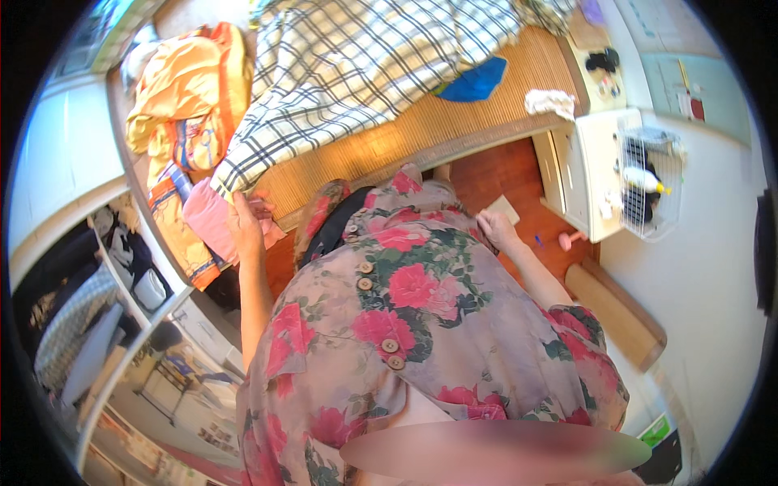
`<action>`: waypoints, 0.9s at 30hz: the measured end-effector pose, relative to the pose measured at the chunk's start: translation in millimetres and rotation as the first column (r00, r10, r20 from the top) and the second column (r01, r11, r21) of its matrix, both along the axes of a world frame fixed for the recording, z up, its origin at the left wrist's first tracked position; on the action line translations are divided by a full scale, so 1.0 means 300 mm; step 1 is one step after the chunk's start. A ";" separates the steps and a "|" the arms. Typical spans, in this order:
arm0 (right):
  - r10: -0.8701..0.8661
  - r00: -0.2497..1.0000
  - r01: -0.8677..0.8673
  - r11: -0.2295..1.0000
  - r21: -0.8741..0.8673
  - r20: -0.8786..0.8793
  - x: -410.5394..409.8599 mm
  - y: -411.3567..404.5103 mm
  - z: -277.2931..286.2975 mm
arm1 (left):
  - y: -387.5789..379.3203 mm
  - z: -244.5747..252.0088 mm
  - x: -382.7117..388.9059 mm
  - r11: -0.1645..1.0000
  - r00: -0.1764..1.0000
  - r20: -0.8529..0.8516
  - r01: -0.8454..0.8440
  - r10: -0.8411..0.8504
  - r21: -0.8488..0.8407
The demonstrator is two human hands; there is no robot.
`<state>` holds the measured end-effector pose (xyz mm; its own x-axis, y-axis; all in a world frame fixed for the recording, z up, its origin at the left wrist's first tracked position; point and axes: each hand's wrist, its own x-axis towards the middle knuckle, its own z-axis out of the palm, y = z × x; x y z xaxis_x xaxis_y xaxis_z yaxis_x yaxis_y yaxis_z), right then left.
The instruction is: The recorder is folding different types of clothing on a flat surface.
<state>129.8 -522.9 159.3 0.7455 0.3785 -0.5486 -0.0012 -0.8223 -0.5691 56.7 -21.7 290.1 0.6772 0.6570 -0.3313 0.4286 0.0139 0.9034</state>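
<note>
My left hand [248, 223] pinches the near left corner of a black-and-white plaid cloth [364, 73]. The cloth spreads in loose folds over a bed with a slatted bamboo mat [535, 76]. Just under that hand lies a folded pink cloth [209, 219]. Down beside my flower-printed clothing, my right hand [497, 229] hangs with its fingers curled; whether anything is inside them is hidden. From beneath the plaid cloth's far right edge a blue piece of fabric [477, 81] sticks out.
Orange bedding [179, 73] is heaped at the bed's left end. A crumpled white cloth [550, 103] rests by the bed's right edge. Right of it stands a white cabinet [598, 182] with a wire basket [650, 182]. A rolled mat [617, 316] leans by the wall. Open shelving [121, 285] borders the left.
</note>
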 end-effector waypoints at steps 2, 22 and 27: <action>0.154 0.973 -0.146 0.988 0.055 -0.173 0.105 0.017 0.027 | 0.019 0.045 -0.005 0.991 0.999 0.025 -0.039 0.036 0.127; 0.321 0.671 -0.704 0.559 0.438 0.668 0.500 0.987 0.589 | -0.169 0.290 -0.105 0.961 0.910 0.355 0.133 -0.216 0.244; 0.515 0.492 -0.867 0.367 0.338 0.703 0.442 1.116 0.701 | -0.224 0.267 0.010 0.912 0.813 0.439 0.259 -0.384 0.318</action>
